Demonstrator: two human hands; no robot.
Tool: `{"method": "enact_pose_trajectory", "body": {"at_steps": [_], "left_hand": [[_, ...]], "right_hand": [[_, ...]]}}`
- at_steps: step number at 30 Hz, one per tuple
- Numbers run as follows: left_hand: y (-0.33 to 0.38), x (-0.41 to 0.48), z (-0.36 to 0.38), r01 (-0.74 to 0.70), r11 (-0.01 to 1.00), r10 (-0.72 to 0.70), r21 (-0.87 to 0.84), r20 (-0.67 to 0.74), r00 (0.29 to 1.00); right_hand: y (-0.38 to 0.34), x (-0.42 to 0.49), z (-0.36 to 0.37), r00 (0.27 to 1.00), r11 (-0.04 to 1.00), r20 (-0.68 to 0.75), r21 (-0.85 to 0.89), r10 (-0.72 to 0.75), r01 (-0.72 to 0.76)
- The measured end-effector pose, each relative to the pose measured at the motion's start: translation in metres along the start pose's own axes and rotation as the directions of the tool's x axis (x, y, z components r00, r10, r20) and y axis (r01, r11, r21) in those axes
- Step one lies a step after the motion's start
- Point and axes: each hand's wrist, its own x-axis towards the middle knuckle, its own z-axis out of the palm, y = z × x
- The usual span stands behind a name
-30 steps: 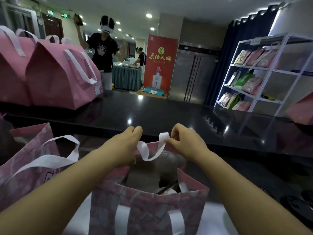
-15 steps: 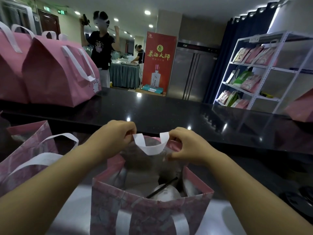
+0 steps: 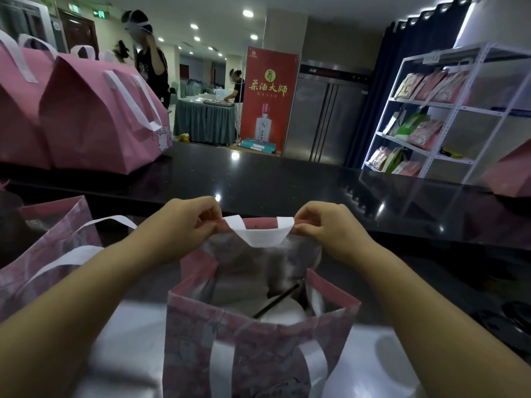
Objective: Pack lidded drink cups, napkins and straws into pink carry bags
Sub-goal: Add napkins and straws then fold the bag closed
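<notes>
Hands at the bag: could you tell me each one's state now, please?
Left hand: pinches far rim of the pink bag.
Right hand: pinches the same rim.

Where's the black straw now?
The thin black straw lies in the head view's lower centre, inside the open pink carry bag, slanted across a white cup lid.

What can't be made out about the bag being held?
Head view.
- Pink bag contents: near wall hides all but a white lid and dark straw; napkins, cup count unknown.
- Bag base: cut off by the bottom edge.
- Left hand, right hand: grip on far rim, fingertip contact hidden by knuckles.
</notes>
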Motion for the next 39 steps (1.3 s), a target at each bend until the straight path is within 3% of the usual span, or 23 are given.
{"method": "enact_pose_trajectory", "body": {"at_steps": [3, 9, 12, 14, 16, 21, 25, 30, 39], "left_hand": [[0.000, -0.001, 0.002, 0.010, 1.000, -0.010, -0.013, -0.015, 1.000], [0.003, -0.003, 0.008, 0.028, 0.998, -0.030, -0.063, -0.043, 0.999], [0.004, -0.005, 0.009, 0.037, 0.998, -0.039, -0.057, -0.036, 0.999], [0.005, -0.005, 0.010, 0.052, 0.996, -0.055, -0.067, -0.039, 0.998], [0.006, -0.005, 0.011, 0.074, 0.993, -0.077, -0.088, -0.028, 0.997], [0.008, -0.007, 0.007, 0.091, 0.988, -0.083, -0.127, 0.071, 0.994], [0.010, -0.013, 0.001, 0.102, 0.977, -0.076, -0.185, 0.147, 0.986], [0.014, -0.019, -0.004, 0.093, 0.974, -0.039, -0.208, 0.249, 0.968], [0.020, -0.040, -0.005, 0.041, 0.980, 0.012, -0.195, 0.266, 0.964]], "right_hand": [[0.000, -0.009, -0.001, 0.997, 0.999, 0.054, -0.011, 0.046, -0.046], [-0.006, -0.052, -0.015, 0.999, 0.999, -0.035, -0.036, 0.014, -0.015], [-0.005, -0.072, -0.025, 0.979, 0.992, 0.186, 0.085, 0.081, -0.098], [-0.005, -0.083, -0.029, 0.915, 0.987, 0.386, 0.066, 0.113, -0.149], [-0.004, -0.088, -0.028, 0.887, 0.991, 0.446, -0.002, 0.123, -0.137], [-0.007, -0.081, -0.015, 0.971, 0.963, 0.226, -0.271, 0.074, -0.010], [-0.009, -0.071, -0.007, 0.980, 0.891, 0.199, -0.447, 0.018, 0.074], [-0.014, -0.055, -0.005, 0.961, 0.921, 0.277, -0.371, -0.012, 0.119], [-0.008, -0.063, 0.002, 0.991, 0.963, 0.082, -0.242, -0.101, 0.118]]}}
